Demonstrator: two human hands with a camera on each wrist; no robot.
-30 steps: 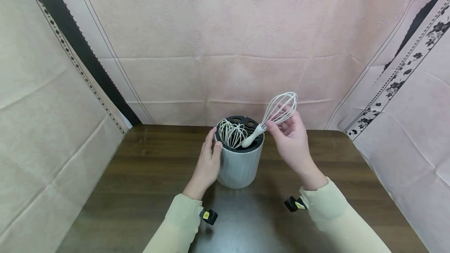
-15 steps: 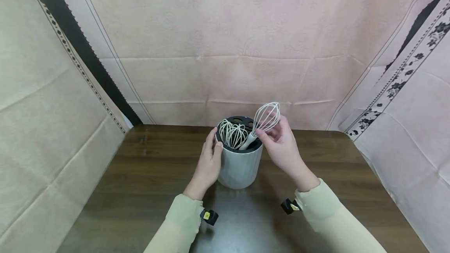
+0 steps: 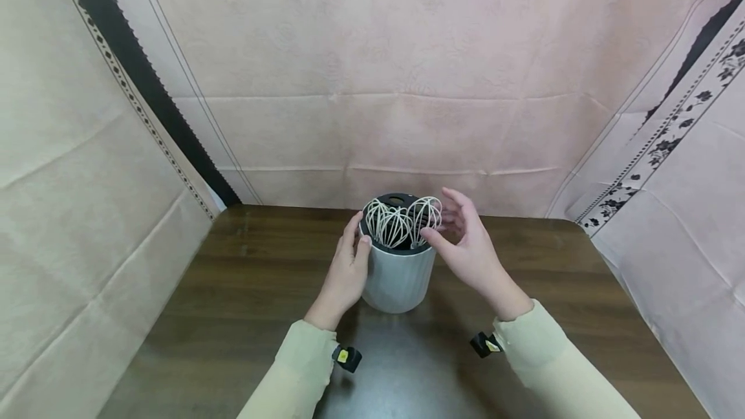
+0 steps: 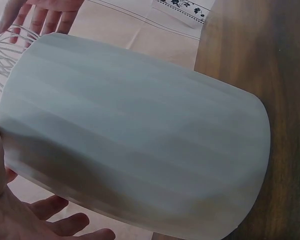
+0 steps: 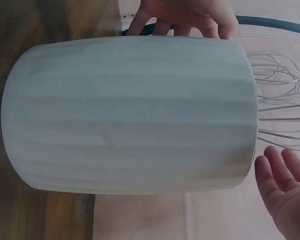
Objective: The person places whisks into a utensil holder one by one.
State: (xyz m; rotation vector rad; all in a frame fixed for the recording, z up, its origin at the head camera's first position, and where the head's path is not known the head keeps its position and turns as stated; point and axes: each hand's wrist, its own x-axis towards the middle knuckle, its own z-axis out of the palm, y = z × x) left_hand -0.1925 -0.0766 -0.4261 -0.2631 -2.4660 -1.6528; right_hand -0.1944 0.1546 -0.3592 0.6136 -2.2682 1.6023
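Observation:
In the head view, a pale grey utensil holder (image 3: 398, 283) with a black slotted top (image 3: 398, 199) stands upright on the table. My left hand (image 3: 345, 273) holds its left side, thumb at the front of the rim and fingers along the wall. Two white wire whisk heads show side by side above the rim, a left whisk (image 3: 385, 222) and a right whisk (image 3: 429, 202); their handles are hidden inside. My right hand (image 3: 468, 251) is spread around the right whisk, thumb in front and fingers behind. In the right wrist view its fingers (image 5: 272, 175) stand apart from the wires.
Brown wood-grain table (image 3: 233, 315) lies under the holder. Pale cloth (image 3: 372, 83) hangs behind it and along both sides, with a floral border (image 3: 663, 147) at the right. Small black wrist cameras sit at both sleeve cuffs.
The right whisk has gone from tilted over the rim to standing down in the holder. My right hand came left and down with it, then loosened its fingers. My left hand stays put.

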